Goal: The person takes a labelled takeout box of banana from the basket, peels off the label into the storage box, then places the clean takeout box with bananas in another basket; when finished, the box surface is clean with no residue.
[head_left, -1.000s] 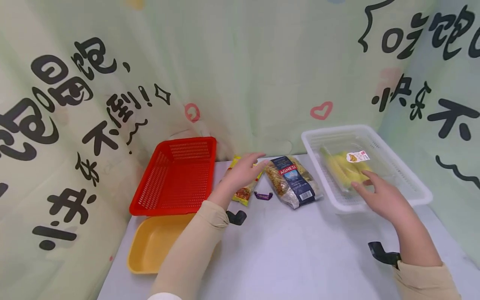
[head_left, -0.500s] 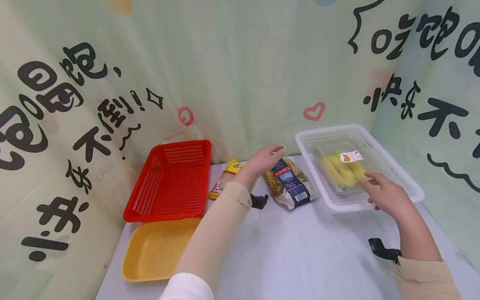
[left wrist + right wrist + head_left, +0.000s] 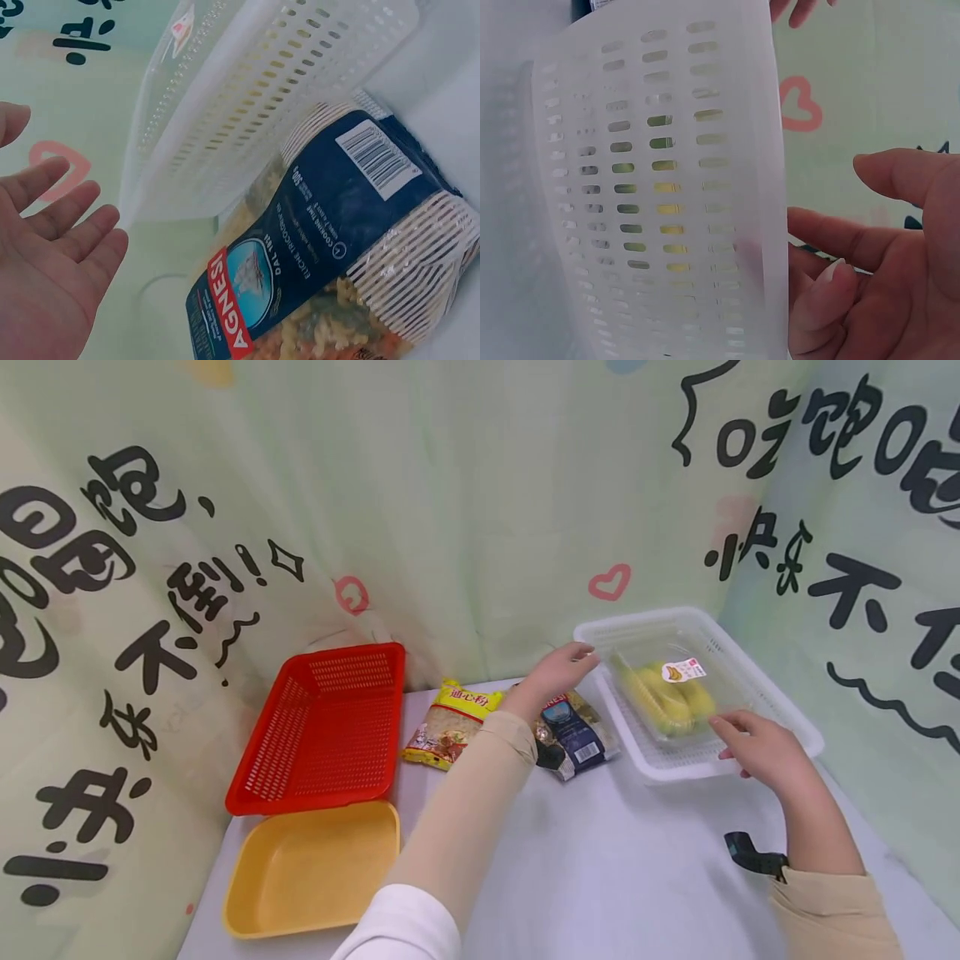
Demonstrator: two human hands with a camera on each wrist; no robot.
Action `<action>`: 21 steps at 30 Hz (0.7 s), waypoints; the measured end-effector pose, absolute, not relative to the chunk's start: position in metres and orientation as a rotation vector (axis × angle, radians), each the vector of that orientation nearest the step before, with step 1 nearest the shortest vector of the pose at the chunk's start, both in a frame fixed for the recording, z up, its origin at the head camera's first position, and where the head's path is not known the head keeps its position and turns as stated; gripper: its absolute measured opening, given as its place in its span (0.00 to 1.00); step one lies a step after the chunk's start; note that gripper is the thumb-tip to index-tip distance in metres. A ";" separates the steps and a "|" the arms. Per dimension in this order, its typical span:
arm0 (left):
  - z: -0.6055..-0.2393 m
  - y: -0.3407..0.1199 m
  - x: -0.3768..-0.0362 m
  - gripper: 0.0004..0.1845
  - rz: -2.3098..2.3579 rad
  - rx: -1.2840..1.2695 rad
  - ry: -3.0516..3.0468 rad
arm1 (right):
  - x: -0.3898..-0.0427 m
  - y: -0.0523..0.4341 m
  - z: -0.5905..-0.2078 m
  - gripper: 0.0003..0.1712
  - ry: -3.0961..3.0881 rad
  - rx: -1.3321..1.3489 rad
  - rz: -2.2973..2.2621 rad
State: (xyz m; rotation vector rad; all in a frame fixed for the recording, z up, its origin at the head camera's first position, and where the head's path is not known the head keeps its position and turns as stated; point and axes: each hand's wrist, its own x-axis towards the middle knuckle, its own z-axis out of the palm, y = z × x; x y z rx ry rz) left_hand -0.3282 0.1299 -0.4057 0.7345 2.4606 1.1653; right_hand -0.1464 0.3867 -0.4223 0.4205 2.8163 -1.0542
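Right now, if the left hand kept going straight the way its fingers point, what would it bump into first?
Most likely the white basket. The left hand is open above the pasta bag, fingers aimed at the basket's near corner, with only a small gap showing. Depth is hard to judge, so it might pass just behind the rim.

The white basket [image 3: 780, 710] stands at the back right of the counter [image 3: 615, 877]; the corn pack [image 3: 667, 697] lies in it. The pasta bag [image 3: 573, 739] lies just left of the white basket, the noodle packet [image 3: 450, 735] further left of it. The red basket [image 3: 322, 731] stands well left of the white basket, with the tray [image 3: 315, 868] directly before it. The left hand [image 3: 558, 668] is at the white basket's left rim, the right hand [image 3: 757, 747] at its front rim.
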 end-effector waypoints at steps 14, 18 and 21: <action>-0.407 0.150 -0.323 0.28 1.184 0.710 2.428 | -0.146 0.389 -0.420 0.45 2.810 0.400 -1.049; -0.407 0.162 -0.325 0.28 1.219 0.664 2.422 | -0.147 0.396 -0.417 0.46 2.791 0.455 -1.081; -0.406 0.171 -0.326 0.28 1.236 0.639 2.426 | -0.148 0.402 -0.416 0.48 2.780 0.514 -1.123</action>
